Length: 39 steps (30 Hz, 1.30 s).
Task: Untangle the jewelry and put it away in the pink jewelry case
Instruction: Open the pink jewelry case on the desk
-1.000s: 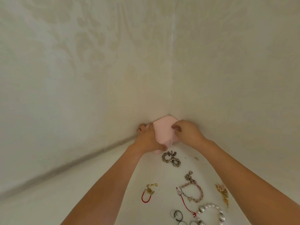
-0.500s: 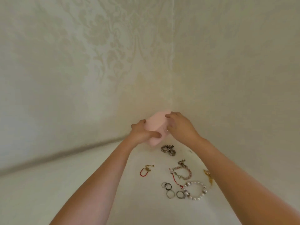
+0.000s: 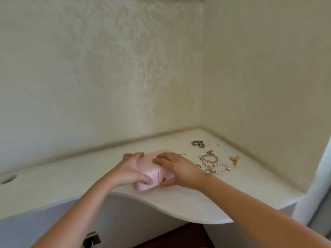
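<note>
The light is soft, even and slightly warm; a faint shadow runs where the surface (image 3: 71, 179) meets the wall (image 3: 71, 86). The whole picture is a little blurred, and the wide lens bends the edges.

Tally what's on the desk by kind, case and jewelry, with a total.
Pink jewelry case: 1
Pearl bracelet: 1
Pink-bead bracelet: 1
Dark beaded piece: 1
Gold pieces: 2, one mostly behind the right hand
Rings: 2 in view
Total: 8

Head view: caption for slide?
Left hand and right hand grip the pink jewelry case near the desk edge; pearl bracelet lies loose to its right.
</note>
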Motion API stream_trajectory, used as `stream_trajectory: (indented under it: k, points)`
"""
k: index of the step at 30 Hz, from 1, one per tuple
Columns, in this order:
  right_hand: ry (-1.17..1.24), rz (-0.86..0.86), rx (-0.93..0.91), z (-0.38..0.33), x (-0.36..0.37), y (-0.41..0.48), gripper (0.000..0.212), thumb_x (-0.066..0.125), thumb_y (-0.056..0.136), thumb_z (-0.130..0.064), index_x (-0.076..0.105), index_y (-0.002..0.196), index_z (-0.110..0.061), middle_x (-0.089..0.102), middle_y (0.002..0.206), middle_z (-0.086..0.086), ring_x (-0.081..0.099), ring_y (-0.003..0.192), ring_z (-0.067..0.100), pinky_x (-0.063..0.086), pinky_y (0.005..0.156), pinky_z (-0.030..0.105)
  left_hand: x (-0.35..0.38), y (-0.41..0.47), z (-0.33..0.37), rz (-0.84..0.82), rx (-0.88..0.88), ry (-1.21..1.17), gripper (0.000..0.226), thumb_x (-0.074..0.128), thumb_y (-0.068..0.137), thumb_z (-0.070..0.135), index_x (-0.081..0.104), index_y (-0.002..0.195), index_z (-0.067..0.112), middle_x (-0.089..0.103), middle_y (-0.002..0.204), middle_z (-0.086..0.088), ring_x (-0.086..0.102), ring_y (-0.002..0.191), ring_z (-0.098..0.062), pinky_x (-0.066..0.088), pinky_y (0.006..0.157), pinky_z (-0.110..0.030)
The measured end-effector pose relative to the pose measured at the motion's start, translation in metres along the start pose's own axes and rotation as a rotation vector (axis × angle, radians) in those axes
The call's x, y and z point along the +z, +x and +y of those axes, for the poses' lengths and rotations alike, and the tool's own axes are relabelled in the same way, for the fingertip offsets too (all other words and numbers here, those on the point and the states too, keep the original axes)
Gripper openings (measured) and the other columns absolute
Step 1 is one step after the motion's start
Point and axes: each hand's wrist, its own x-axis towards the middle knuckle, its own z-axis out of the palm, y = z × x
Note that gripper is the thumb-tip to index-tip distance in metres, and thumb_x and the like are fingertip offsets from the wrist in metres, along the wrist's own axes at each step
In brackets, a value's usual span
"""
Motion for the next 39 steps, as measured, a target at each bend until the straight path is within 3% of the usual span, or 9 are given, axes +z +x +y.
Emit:
stream_trajectory:
  k: [8,10,14,20,23,26,30,34,39]
  points:
    - [-0.141,0.012,-0.187,-0.013,0.022,-0.002,0.056,0.059,0.079,-0.046,0.061,0.114,-0.002,0.066,0.106,0.016,0.066,0.088,0.033,0.057,0.067,0.036,0.007,-0.026,-0.02,-0.051,-0.024,0.014,0.113,0.079,0.05,0.043,0.023,0.147,0.028,0.024,0.132,0.003,0.039,0.112,-0.012,0.037,0.092,-0.024]
    - [-0.236,-0.088,-0.18,-0.015,0.024,0.002,0.055,0.049,0.081,-0.046,0.06,0.11,0.0,0.065,0.1,0.019,0.065,0.082,0.035,0.056,0.061,0.039,0.006,-0.025,-0.022,-0.061,-0.024,0.01,0.109,0.083,0.058,0.037,0.022,0.148,0.029,0.023,0.134,0.003,0.038,0.112,-0.012,0.037,0.092,-0.023]
    - [-0.438,-0.217,-0.149,-0.028,0.025,0.007,0.056,0.067,0.081,-0.037,0.051,0.115,0.004,0.06,0.107,0.022,0.061,0.087,0.035,0.053,0.066,0.042,0.009,-0.021,-0.023,-0.071,-0.016,0.034,0.111,0.084,0.06,0.034,0.019,0.149,0.028,0.019,0.131,0.006,0.039,0.112,-0.012,0.038,0.091,-0.022]
    - [-0.636,-0.21,0.024,-0.029,0.036,0.019,0.053,0.084,0.032,-0.044,0.068,0.07,-0.011,0.057,0.059,0.002,0.048,0.044,0.013,0.027,0.037,0.021,0.016,-0.005,-0.009,-0.048,0.013,0.067,0.103,0.084,0.062,0.038,0.024,0.145,0.029,0.017,0.126,0.006,0.037,0.112,-0.012,0.035,0.089,-0.023]
    - [-0.771,-0.152,0.085,-0.029,0.044,0.026,0.037,0.076,0.042,-0.035,0.071,0.066,-0.007,0.059,0.058,0.001,0.049,0.045,0.012,0.029,0.039,0.021,0.016,0.006,-0.005,-0.08,-0.009,0.125,0.091,0.08,0.054,0.049,0.035,0.13,0.031,0.023,0.121,0.004,0.043,0.112,-0.018,0.042,0.087,-0.029]
    - [-0.664,0.015,0.243,-0.028,0.06,0.037,0.041,0.034,0.072,-0.019,0.071,0.063,-0.006,0.063,0.059,0.006,0.054,0.046,0.017,0.041,0.044,0.023,0.02,0.015,0.001,-0.09,-0.057,0.184,0.08,0.072,0.046,0.057,0.036,0.113,0.029,0.027,0.111,-0.002,0.044,0.102,-0.022,0.042,0.075,-0.029]
    - [-0.66,-0.022,0.303,-0.02,0.066,0.04,0.035,0.047,0.069,-0.02,0.075,0.082,-0.004,0.072,0.078,0.012,0.066,0.063,0.024,0.054,0.059,0.029,0.024,0.025,0.004,-0.056,-0.079,0.182,0.073,0.075,0.057,0.051,0.035,0.113,0.027,0.028,0.11,-0.004,0.039,0.104,-0.024,0.04,0.078,-0.031]
    - [-0.56,-0.025,0.218,-0.014,0.053,0.032,0.042,0.037,0.073,-0.007,0.072,0.096,-0.005,0.071,0.093,0.012,0.068,0.075,0.023,0.055,0.068,0.028,0.026,0.03,0.001,-0.027,-0.089,0.176,0.085,0.077,0.059,0.055,0.031,0.125,0.028,0.024,0.113,-0.001,0.034,0.106,-0.021,0.037,0.082,-0.03]
    - [-0.344,-0.213,0.11,-0.009,0.017,0.026,0.047,0.045,0.087,-0.001,0.039,0.134,-0.003,0.045,0.138,0.015,0.049,0.12,0.032,0.044,0.096,0.041,0.023,0.028,-0.002,-0.057,-0.063,0.176,0.087,0.077,0.061,0.052,0.029,0.13,0.031,0.021,0.115,0.001,0.032,0.106,-0.019,0.04,0.082,-0.031]
